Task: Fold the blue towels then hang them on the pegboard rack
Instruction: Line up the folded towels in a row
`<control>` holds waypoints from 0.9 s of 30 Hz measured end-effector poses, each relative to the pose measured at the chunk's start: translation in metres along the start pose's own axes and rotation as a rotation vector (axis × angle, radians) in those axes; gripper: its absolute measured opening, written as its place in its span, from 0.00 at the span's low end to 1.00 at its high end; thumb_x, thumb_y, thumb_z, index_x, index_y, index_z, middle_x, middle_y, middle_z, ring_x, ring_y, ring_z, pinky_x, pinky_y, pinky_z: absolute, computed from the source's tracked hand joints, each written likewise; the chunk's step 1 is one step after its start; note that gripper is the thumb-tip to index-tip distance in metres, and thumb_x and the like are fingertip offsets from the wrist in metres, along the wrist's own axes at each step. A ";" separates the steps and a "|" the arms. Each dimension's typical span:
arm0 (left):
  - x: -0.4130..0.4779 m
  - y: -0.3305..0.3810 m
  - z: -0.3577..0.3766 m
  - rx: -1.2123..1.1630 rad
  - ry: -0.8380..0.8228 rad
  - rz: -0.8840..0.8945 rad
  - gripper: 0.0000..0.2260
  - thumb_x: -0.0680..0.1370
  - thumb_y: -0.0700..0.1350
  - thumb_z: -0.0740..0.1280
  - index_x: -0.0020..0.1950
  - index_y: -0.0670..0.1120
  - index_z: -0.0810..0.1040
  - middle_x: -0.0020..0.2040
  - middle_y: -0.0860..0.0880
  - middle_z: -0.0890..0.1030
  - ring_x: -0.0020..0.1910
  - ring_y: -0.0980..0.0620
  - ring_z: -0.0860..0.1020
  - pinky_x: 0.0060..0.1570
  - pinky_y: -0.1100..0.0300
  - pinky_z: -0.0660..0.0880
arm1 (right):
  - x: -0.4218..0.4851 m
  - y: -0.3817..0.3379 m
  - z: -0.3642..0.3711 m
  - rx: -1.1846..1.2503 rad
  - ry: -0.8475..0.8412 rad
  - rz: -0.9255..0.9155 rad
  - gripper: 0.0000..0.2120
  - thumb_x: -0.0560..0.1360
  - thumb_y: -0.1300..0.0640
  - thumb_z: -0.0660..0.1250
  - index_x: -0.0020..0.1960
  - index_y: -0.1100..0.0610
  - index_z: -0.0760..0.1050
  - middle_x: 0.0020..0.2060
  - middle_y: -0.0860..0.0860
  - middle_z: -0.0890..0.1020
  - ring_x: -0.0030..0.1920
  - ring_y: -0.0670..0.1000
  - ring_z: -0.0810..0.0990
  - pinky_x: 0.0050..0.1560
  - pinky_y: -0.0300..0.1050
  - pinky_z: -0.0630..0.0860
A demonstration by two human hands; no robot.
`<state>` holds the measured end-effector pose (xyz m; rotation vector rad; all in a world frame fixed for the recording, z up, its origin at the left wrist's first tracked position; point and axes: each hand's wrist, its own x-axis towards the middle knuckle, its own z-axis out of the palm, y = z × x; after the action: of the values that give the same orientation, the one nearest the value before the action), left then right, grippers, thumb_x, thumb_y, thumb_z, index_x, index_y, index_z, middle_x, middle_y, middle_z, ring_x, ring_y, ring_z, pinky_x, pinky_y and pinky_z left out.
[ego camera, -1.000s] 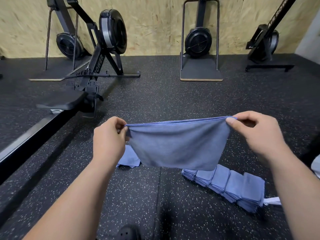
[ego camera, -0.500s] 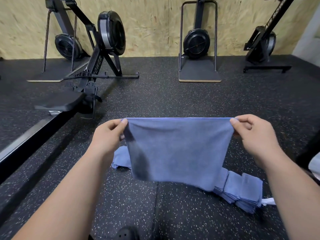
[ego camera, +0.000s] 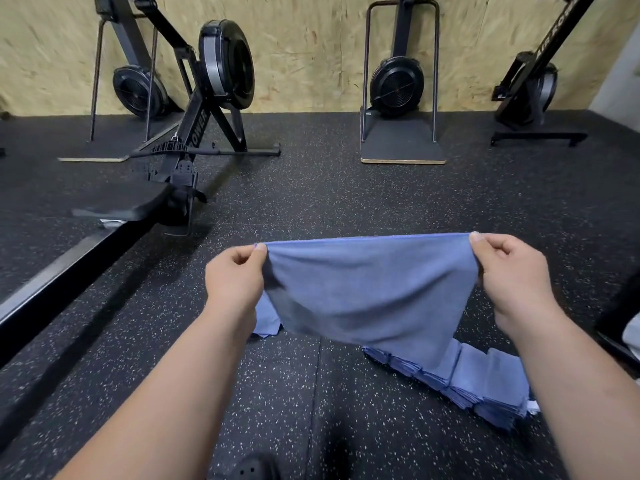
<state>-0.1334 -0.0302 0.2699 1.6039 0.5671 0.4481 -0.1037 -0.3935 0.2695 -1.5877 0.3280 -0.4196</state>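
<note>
While you hold the blue towel (ego camera: 370, 289) up in front of you, your left hand (ego camera: 235, 275) pinches its upper left corner between thumb and curled fingers, and your right hand (ego camera: 512, 271) pinches the upper right corner in the same way. Your hands are well apart and at about the same height, so the top hem runs nearly straight between them with only a slight rise in the middle. Below that edge the cloth hangs free in the air, narrowing toward its lower end, clear of the floor (ego camera: 346, 195) as far as you can see. Behind the hanging cloth and under your right forearm, a row of folded towels (ego camera: 485, 386) lies on the floor, leaning one against the next; the held towel covers the row's left end. Just below your left wrist, a loose towel (ego camera: 266, 323) lies flat on the floor, partly hidden by your hand and by the held cloth. To your left, a black rowing machine (ego camera: 207, 109) stretches its rail toward you across the speckled dark floor. Another machine (ego camera: 398, 81) stands upright on its board against the plywood wall (ego camera: 311, 46). At the bottom edge, between your forearms, the tip of a dark shoe (ego camera: 249, 467) shows.
</note>
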 end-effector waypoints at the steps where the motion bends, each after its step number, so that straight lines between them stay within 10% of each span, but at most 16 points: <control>1: -0.001 -0.002 0.004 -0.075 -0.013 -0.119 0.06 0.80 0.47 0.74 0.45 0.47 0.85 0.39 0.51 0.81 0.41 0.49 0.76 0.47 0.52 0.78 | 0.000 0.003 0.002 -0.011 0.004 0.036 0.07 0.80 0.50 0.74 0.50 0.54 0.85 0.42 0.50 0.86 0.41 0.48 0.78 0.47 0.49 0.77; 8: -0.019 0.000 0.030 -0.220 -0.067 -0.392 0.03 0.75 0.43 0.74 0.47 0.46 0.81 0.43 0.46 0.75 0.43 0.47 0.72 0.45 0.51 0.71 | -0.010 0.015 0.021 -0.100 -0.010 0.112 0.08 0.77 0.49 0.77 0.45 0.53 0.87 0.42 0.50 0.88 0.40 0.49 0.80 0.46 0.50 0.79; 17: -0.065 -0.008 0.066 -0.001 -0.334 -0.102 0.05 0.77 0.43 0.77 0.43 0.46 0.85 0.33 0.51 0.83 0.34 0.48 0.79 0.44 0.52 0.77 | -0.055 0.001 0.059 -0.086 -0.300 0.053 0.04 0.79 0.54 0.75 0.48 0.54 0.85 0.31 0.49 0.82 0.31 0.49 0.73 0.32 0.41 0.69; 21: -0.080 -0.005 0.073 0.018 -0.352 -0.049 0.01 0.80 0.41 0.74 0.49 0.46 0.86 0.40 0.50 0.88 0.43 0.51 0.88 0.44 0.59 0.80 | -0.070 0.003 0.072 -0.189 -0.402 -0.100 0.01 0.79 0.56 0.76 0.49 0.51 0.85 0.40 0.48 0.88 0.40 0.49 0.86 0.47 0.50 0.84; 27: -0.084 -0.007 0.077 0.045 -0.355 0.021 0.04 0.80 0.42 0.75 0.46 0.48 0.87 0.42 0.51 0.88 0.46 0.51 0.87 0.54 0.48 0.84 | -0.083 0.001 0.074 -0.377 -0.409 -0.270 0.03 0.77 0.54 0.77 0.48 0.47 0.86 0.41 0.37 0.87 0.41 0.40 0.85 0.47 0.36 0.79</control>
<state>-0.1555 -0.1414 0.2579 1.6853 0.2925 0.1600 -0.1432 -0.2903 0.2603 -2.0496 -0.1327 -0.2352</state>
